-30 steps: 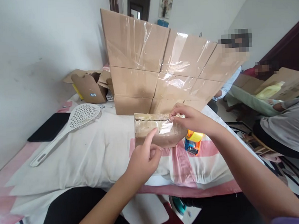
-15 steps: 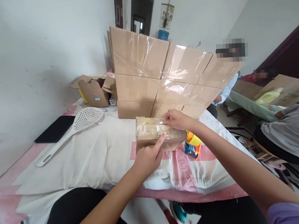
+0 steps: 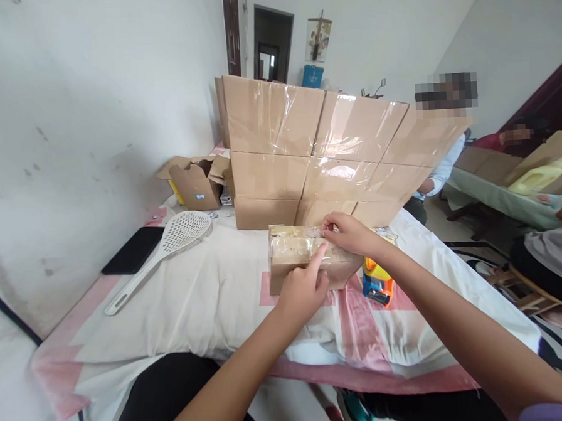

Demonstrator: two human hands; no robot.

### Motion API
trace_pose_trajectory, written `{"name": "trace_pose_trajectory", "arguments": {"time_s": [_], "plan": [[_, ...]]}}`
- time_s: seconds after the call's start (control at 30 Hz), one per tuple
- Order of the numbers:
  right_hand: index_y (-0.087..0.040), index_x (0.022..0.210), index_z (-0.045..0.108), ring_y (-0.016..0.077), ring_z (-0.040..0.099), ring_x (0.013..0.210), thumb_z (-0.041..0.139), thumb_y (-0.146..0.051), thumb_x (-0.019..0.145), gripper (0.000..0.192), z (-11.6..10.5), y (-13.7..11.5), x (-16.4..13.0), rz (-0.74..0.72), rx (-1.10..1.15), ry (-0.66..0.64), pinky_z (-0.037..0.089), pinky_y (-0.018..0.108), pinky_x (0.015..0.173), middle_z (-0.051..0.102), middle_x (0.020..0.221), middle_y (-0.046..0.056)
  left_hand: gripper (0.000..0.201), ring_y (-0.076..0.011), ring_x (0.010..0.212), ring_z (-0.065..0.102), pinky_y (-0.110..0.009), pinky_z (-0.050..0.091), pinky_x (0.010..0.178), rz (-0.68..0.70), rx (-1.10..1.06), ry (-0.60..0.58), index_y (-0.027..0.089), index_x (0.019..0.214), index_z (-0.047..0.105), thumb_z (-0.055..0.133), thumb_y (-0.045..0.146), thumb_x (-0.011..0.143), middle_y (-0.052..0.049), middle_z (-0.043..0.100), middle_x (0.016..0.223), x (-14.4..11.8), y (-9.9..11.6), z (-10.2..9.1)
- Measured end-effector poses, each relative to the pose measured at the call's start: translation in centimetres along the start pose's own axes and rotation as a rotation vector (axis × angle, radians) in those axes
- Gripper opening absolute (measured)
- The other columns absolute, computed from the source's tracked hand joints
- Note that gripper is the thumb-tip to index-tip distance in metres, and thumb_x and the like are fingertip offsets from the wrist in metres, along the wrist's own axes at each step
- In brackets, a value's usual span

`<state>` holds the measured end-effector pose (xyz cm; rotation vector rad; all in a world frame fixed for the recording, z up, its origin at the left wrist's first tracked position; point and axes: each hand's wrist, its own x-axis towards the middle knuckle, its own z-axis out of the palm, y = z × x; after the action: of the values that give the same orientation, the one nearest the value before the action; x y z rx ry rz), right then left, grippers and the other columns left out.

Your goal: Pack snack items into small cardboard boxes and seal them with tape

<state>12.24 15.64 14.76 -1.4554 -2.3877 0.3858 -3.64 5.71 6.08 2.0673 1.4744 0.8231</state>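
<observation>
- Our right hand (image 3: 350, 232) pinches the clear tape at the top edge of the small cardboard box (image 3: 307, 259); thumb and fingertips are pressed together on the film, in our judgement to keep it from curling back.
- Our left hand (image 3: 304, 288) sits just nearer to us, index finger stretched out and pressing on the taped top, the other fingers curled in. It holds nothing; the pointed finger looks suited to flattening the film against the cardboard.
- The box lies flat on the white-and-pink cloth (image 3: 210, 296) directly under both hands, its long side across our view, so both forearms reach it without crossing.
- Just to the right of the pinch, almost touching the box, stands an orange-and-blue tape dispenser (image 3: 377, 281).
- Beyond the grip rises a wall of taped cartons (image 3: 306, 152), close behind the box, so there is little room to push forward.
- Well to the left of the hands lie a white slotted ladle (image 3: 163, 254) and a black flat pad (image 3: 132, 251), with bare cloth in between: the freest room is that way.
- On the near side the cloth edge drops off just before our lap.
- Far right, other people sit at their own cartons, well apart.
</observation>
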Motion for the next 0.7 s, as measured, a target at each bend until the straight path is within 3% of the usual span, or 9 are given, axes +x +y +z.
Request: {"name": "trace_pose_trajectory", "arguments": {"time_s": [0.17, 0.4, 0.5, 0.7], "plan": [[-0.016, 0.083, 0.069, 0.0183, 0.059, 0.088, 0.061, -0.019, 0.084, 0.009, 0.3, 0.3, -0.2, -0.031, 0.014, -0.045, 0.046, 0.031, 0.085, 0.059, 0.094, 0.006, 0.060, -0.0270, 0.069, 0.071, -0.034, 0.052, 0.067, -0.021, 0.179, -0.036, 0.025, 0.157, 0.037, 0.041, 0.030, 0.097, -0.007, 0.073, 0.075, -0.8, -0.1, 0.5], [-0.016, 0.077, 0.071, 0.0153, 0.056, 0.078, 0.063, -0.019, 0.079, 0.009, 0.9, 2.0, 0.6, 0.016, 0.175, -0.077, 0.047, 0.028, 0.076, 0.059, 0.096, 0.005, 0.060, -0.0297, 0.073, 0.074, -0.038, 0.056, 0.068, -0.065, 0.290, -0.046, 0.031, 0.158, 0.034, 0.040, 0.029, 0.098, -0.006, 0.076, 0.081, -1.2, -0.1, 1.1], [-0.016, 0.077, 0.072, 0.0155, 0.059, 0.082, 0.065, -0.018, 0.078, 0.008, 1.1, 2.6, 1.0, 0.020, 0.186, -0.079, 0.048, 0.027, 0.080, 0.060, 0.097, 0.005, 0.060, -0.0291, 0.074, 0.074, -0.038, 0.057, 0.069, -0.064, 0.298, -0.049, 0.030, 0.157, 0.035, 0.040, 0.028, 0.098, -0.006, 0.077, 0.082, -1.1, -0.2, 1.3], [-0.017, 0.074, 0.070, 0.0190, 0.061, 0.088, 0.066, -0.017, 0.078, 0.006, 1.9, 0.7, 0.5, 0.102, 0.030, -0.038, 0.048, 0.028, 0.082, 0.062, 0.092, 0.006, 0.060, -0.0285, 0.073, 0.074, -0.037, 0.056, 0.067, -0.048, 0.285, -0.043, 0.028, 0.157, 0.035, 0.040, 0.028, 0.098, -0.006, 0.077, 0.082, -1.2, -0.4, 1.4]]}}
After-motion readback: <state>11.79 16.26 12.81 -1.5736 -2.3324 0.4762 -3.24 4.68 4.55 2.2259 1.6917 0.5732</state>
